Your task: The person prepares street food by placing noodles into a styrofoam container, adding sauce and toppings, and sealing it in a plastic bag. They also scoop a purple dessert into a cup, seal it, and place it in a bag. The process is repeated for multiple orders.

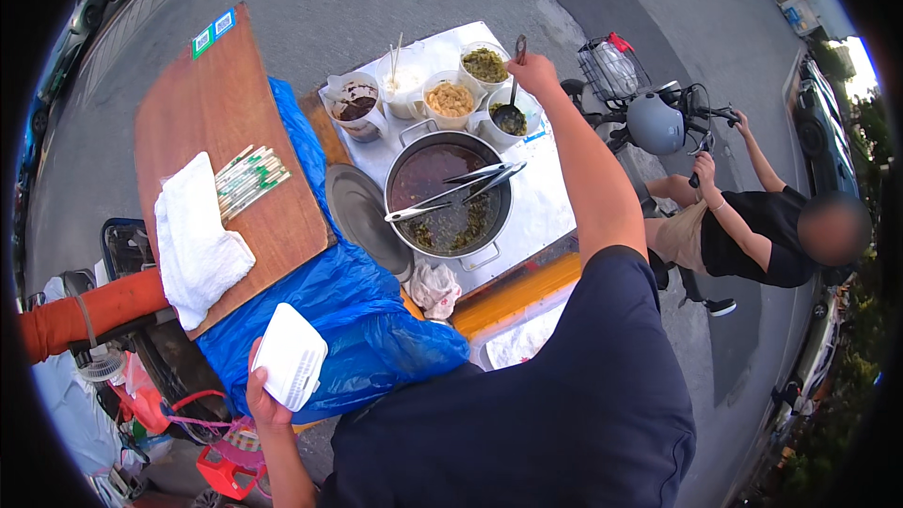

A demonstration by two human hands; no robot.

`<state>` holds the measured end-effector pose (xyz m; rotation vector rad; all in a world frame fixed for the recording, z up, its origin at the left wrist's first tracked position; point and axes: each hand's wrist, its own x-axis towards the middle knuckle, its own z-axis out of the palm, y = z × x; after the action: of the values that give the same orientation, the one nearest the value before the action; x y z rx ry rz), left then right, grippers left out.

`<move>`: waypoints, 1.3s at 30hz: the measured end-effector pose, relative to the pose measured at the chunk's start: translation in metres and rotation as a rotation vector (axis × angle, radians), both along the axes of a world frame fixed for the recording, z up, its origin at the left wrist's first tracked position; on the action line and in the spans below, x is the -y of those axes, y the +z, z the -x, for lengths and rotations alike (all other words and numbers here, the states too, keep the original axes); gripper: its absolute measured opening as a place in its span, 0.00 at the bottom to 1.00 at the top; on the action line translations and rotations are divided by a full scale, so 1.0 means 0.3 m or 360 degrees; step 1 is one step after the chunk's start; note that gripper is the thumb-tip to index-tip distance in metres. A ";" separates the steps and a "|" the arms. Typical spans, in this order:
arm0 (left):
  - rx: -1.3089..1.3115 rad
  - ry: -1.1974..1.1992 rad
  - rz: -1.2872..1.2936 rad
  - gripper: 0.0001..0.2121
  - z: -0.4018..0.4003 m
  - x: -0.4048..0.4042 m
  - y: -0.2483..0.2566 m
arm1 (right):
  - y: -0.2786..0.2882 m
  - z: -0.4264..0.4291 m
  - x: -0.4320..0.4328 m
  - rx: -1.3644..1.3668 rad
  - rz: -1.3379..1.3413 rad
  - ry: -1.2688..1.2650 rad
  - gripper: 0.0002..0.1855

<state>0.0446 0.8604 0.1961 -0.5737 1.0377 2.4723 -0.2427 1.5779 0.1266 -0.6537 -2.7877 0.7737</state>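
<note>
Low at the left, my left hand (264,395) grips a white foam takeout box (291,353) in front of a blue plastic sheet (360,296). Its inside cannot be seen. My right hand (534,75) reaches far out and holds the handle of a dark ladle (505,113). The ladle's bowl rests in a white plastic tub (520,140) of chopped green vegetables. Beside it stand a tub of green pickles (485,65), a tub of tan chopped food (450,99), a white tub with sticks (402,81) and a jug of dark sauce (355,102).
A wide pot of dark broth (437,176) carries metal tongs (487,175) across it. Its lid (363,215) leans alongside. Wrapped chopsticks (250,180) and a white towel (197,240) lie on a wooden board (211,99). At right, a person (748,233) sits on a scooter (656,120).
</note>
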 end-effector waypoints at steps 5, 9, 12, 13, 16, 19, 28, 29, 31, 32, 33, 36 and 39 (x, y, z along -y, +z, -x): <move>0.0016 -0.0130 -0.0141 0.29 0.106 -0.051 -0.032 | 0.193 -0.250 0.143 0.0290 -0.0617 0.0463 0.16; 0.0000 -0.0262 -0.0188 0.29 0.187 -0.108 -0.041 | 0.120 -0.417 0.225 0.0021 -0.0670 0.0511 0.13; -0.0050 -0.0338 -0.0224 0.30 0.211 -0.131 -0.046 | -0.029 -0.494 0.315 -0.0105 -0.0542 0.0484 0.10; -0.0060 -0.0352 -0.0226 0.30 0.215 -0.133 -0.041 | -0.047 -0.508 0.358 -0.0168 -0.0493 0.0461 0.09; -0.0051 -0.0370 -0.0206 0.31 0.214 -0.126 -0.038 | -0.049 -0.539 0.429 -0.0422 -0.0230 0.0118 0.09; -0.0073 -0.0423 -0.0204 0.31 0.212 -0.129 -0.036 | -0.153 -0.544 0.344 -0.0700 0.0323 -0.0357 0.11; -0.0151 -0.0460 -0.0169 0.33 0.213 -0.155 -0.033 | -0.163 -0.580 0.217 -0.1048 0.1707 -0.1161 0.15; -0.0151 -0.0468 -0.0190 0.33 0.219 -0.157 -0.033 | -0.158 -0.590 0.210 -0.1066 0.1720 -0.1186 0.14; -0.0159 -0.0474 -0.0240 0.33 0.235 -0.164 -0.034 | -0.143 -0.596 0.197 -0.1104 0.1747 -0.1222 0.14; -0.0168 -0.0457 -0.0255 0.33 0.248 -0.175 -0.033 | -0.132 -0.606 0.186 -0.1103 0.1747 -0.1197 0.14; -0.0176 -0.0435 -0.0271 0.33 0.264 -0.189 -0.031 | -0.121 -0.614 0.176 -0.1119 0.1720 -0.1170 0.13; -0.0225 -0.0418 -0.0360 0.34 0.321 -0.242 -0.026 | -0.085 -0.647 0.165 -0.1130 0.1659 -0.1095 0.13; -0.0247 -0.0463 -0.0392 0.38 0.399 -0.304 -0.065 | -0.003 -0.673 0.197 -0.1125 0.1605 -0.0995 0.14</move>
<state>-0.0753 0.9515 0.1765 -0.1445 0.7892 2.3609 -0.0408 1.5188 0.1257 -1.0262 -1.3214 1.7703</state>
